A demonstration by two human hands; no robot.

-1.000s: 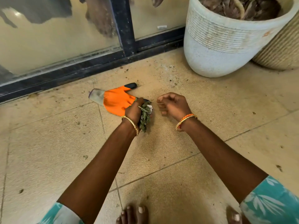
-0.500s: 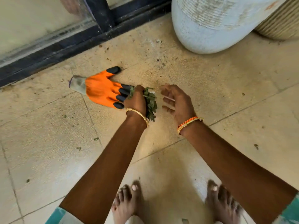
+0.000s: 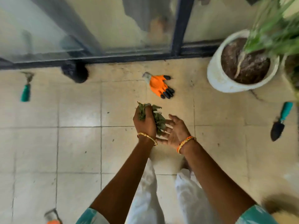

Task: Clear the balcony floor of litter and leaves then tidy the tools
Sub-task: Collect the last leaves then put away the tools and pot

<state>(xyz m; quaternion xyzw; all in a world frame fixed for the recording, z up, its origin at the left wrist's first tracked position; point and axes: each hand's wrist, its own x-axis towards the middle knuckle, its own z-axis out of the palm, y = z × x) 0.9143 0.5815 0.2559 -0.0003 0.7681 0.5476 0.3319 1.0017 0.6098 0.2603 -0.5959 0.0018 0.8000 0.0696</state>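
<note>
Leaves, a crumpled bunch of dry green foliage (image 3: 155, 118), held at frame centre above the beige tiled balcony floor (image 3: 77, 143).

Left hand (image 3: 144, 124) is clenched round the bunch; right hand (image 3: 175, 132), fingers spread and palm up, cups beneath it and grips nothing. Risk: loose fragments may slip past the spread fingers and litter the tiles again. An orange glove with black fingertips (image 3: 160, 85) lies just above centre. Teal-handled tools lie at upper left (image 3: 25, 92) and, a black-bladed trowel (image 3: 281, 122), at right. A white planter of soil (image 3: 226, 80) stands upper right beside the dark-framed glass door (image 3: 177, 29). Picture is motion-blurred.
</note>
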